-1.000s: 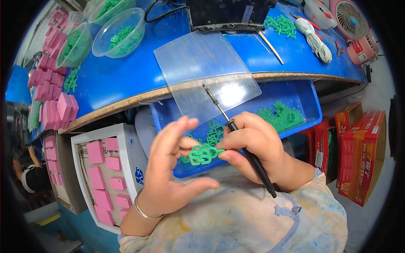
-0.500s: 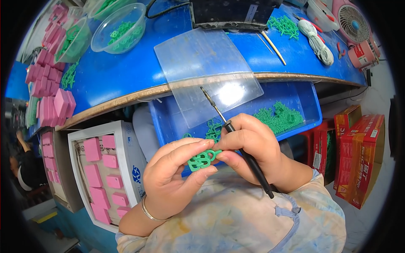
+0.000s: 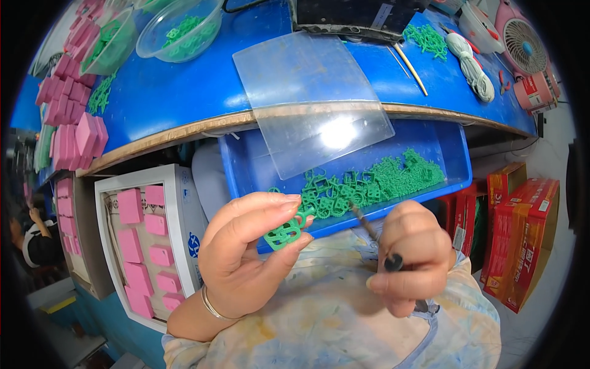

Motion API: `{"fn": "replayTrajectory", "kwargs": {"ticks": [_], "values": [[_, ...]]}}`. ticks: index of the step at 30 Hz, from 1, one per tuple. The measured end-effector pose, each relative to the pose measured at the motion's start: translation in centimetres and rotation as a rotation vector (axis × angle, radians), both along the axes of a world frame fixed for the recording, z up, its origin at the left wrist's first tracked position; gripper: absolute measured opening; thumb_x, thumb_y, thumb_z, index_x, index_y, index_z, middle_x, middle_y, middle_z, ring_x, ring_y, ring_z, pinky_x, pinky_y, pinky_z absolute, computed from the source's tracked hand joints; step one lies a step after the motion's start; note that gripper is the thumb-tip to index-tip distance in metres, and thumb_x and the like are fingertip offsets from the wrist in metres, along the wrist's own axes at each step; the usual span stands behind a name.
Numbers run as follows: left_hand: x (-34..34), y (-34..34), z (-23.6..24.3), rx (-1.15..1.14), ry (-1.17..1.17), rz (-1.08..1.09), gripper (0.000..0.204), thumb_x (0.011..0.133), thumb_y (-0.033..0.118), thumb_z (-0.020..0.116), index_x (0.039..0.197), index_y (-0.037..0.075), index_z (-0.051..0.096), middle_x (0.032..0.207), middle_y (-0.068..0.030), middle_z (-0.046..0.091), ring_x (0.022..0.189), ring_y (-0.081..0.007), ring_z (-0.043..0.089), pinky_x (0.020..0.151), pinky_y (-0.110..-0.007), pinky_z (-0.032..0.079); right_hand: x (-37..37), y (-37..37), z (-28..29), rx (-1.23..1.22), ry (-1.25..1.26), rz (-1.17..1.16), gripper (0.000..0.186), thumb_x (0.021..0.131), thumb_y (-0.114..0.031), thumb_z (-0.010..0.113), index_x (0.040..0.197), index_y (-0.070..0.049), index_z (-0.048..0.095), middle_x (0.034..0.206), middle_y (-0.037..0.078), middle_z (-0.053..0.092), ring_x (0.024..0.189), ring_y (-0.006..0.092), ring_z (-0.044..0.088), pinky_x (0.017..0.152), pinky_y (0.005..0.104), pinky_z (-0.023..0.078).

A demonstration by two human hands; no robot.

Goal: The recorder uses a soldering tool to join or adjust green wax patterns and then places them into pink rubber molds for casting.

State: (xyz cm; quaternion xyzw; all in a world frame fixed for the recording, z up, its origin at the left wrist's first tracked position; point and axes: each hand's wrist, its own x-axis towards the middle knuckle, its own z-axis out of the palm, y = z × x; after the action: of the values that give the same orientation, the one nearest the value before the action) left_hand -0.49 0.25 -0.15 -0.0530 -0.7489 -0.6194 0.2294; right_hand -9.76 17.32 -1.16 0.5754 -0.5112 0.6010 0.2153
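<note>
A green openwork plastic piece (image 3: 284, 235) is pinched between the thumb and fingers of my left hand (image 3: 246, 246), which has a bracelet at the wrist. My right hand (image 3: 413, 255) is closed around a soldering iron (image 3: 367, 225). The iron's metal shaft slants up and away over the blue tray, and the end of its black handle points back at me. Both hands are held in front of the tray (image 3: 456, 138), with a gap between them. Green openwork pieces (image 3: 335, 195) and a heap of fine green bits (image 3: 410, 172) lie in the tray.
A clear plastic sheet (image 3: 301, 80) overhangs the blue table's edge (image 3: 184, 133). Bowls of green pieces (image 3: 178, 37), a black box (image 3: 350, 17), a cord bundle (image 3: 470, 67) and a pink fan (image 3: 524, 46) stand behind. Pink blocks (image 3: 138, 278) lie left; red cartons (image 3: 522, 237) right.
My right hand has drawn away from the green piece to the right and turned the iron. Its tip now hangs lower, over the tray. My left hand still grips the piece, slightly more to the left.
</note>
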Motion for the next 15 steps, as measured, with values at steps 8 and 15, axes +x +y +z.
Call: {"fn": "replayTrajectory", "kwargs": {"ticks": [8,15], "values": [[0.0,-0.1,-0.1,-0.027,0.022,0.018,0.041,0.066,-0.013,0.067,0.104,-0.003,0.056,0.106,-0.0182,0.053,0.093,-0.0238,0.058,0.078,-0.032,0.054,0.9,-0.5,-0.6,-0.058,-0.062,-0.011,0.02,0.088,-0.023,0.053,0.086,-0.004,0.057,0.069,0.005,0.049,0.044,0.0121,0.044,0.038,0.0245,0.027],[-0.7,-0.8,0.7,-0.314,0.081,0.003,0.041,0.058,0.003,0.077,0.097,0.003,0.062,0.104,-0.0111,0.058,0.085,-0.0256,0.057,0.072,-0.032,0.046,0.9,-0.5,-0.8,-0.022,-0.199,-0.047,0.014,0.082,-0.015,0.056,0.088,-0.003,0.052,0.066,0.006,0.051,0.045,0.015,0.046,0.041,0.0269,0.031]]}}
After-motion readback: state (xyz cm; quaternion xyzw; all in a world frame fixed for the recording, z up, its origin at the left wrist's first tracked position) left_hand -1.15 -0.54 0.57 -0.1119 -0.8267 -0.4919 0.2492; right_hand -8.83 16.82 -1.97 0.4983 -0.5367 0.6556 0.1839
